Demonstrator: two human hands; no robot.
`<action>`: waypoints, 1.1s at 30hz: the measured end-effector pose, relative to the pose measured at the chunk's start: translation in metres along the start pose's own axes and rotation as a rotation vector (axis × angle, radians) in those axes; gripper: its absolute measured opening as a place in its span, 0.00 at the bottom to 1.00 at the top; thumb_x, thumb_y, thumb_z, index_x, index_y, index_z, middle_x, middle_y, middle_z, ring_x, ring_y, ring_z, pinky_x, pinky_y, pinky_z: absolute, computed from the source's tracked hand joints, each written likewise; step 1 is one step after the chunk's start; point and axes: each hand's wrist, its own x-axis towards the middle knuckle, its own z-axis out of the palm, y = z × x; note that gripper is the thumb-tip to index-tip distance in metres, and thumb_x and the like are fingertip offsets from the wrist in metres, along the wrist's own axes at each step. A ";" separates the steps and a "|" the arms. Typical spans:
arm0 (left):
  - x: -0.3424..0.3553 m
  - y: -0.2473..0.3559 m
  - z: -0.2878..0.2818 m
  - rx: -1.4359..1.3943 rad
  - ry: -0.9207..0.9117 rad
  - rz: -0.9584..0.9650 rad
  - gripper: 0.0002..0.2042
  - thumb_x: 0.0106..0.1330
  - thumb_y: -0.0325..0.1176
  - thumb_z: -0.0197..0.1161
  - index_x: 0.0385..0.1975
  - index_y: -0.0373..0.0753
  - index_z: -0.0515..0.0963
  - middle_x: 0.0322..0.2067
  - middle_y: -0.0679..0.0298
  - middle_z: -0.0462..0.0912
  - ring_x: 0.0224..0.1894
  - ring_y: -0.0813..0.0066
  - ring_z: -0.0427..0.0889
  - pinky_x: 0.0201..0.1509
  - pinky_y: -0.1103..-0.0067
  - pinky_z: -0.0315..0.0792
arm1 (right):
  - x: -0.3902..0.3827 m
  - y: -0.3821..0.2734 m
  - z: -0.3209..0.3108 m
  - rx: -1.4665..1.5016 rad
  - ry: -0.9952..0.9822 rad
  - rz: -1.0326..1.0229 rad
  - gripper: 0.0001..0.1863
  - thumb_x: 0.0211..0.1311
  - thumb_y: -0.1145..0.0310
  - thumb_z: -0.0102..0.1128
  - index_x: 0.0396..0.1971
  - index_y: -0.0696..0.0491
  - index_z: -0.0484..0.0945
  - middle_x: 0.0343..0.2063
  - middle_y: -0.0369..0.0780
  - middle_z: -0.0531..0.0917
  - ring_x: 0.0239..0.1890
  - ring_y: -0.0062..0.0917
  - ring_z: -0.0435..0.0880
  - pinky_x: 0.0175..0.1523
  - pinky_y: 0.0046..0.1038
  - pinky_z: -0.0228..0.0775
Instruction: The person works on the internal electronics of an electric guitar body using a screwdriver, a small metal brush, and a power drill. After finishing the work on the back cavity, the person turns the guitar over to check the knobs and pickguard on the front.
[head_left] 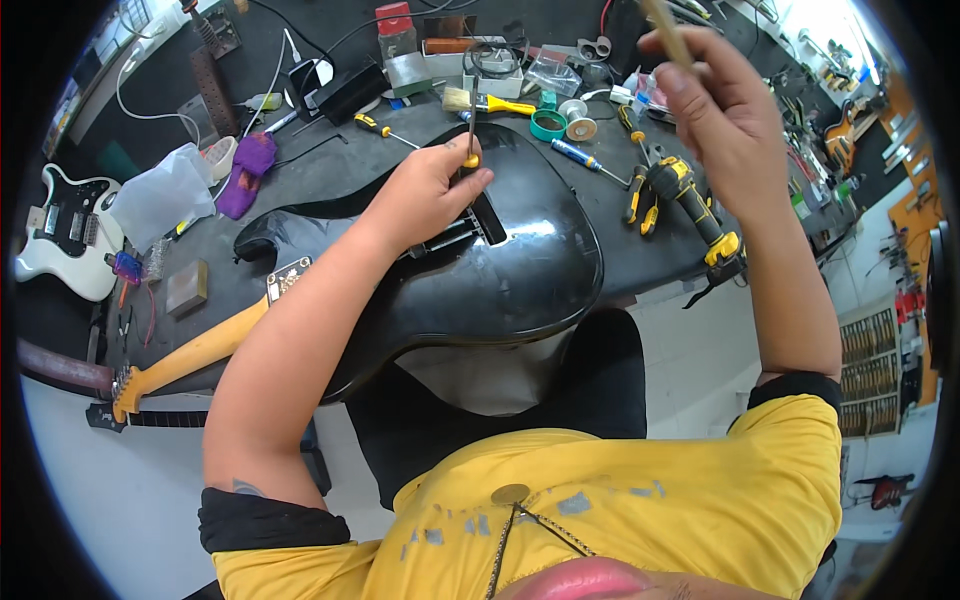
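A black electric guitar (pixel 540 265) lies face down across the bench edge and my lap, its pale wooden neck (pixel 200 348) pointing to the lower left. In its back is an open cavity (pixel 488 220). Above this, my left hand (pixel 440 190) is closed around a screwdriver (pixel 472 130). A yellow part of its handle shows at the fingers, and its thin shaft stands up from them. My right hand (pixel 735 115) is raised at the upper right, gripping a light wooden handle (pixel 668 35). The far end of that handle is outside the picture.
On the dark bench (pixel 330 180) are a yellow paintbrush (pixel 505 105), a solder spool (pixel 579 122), a blue-handled screwdriver (pixel 580 155) and a yellow-black power tool (pixel 700 210). A white guitar body (pixel 75 235) lies at the far left, near a purple cloth-like item (pixel 247 172).
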 end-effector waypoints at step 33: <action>0.001 -0.016 -0.001 -0.260 0.124 -0.157 0.09 0.78 0.40 0.61 0.42 0.41 0.75 0.31 0.73 0.81 0.26 0.88 0.72 0.31 0.86 0.68 | -0.020 0.009 0.003 0.467 0.020 0.045 0.16 0.77 0.58 0.60 0.46 0.58 0.77 0.19 0.27 0.71 0.16 0.08 0.64 0.21 0.14 0.52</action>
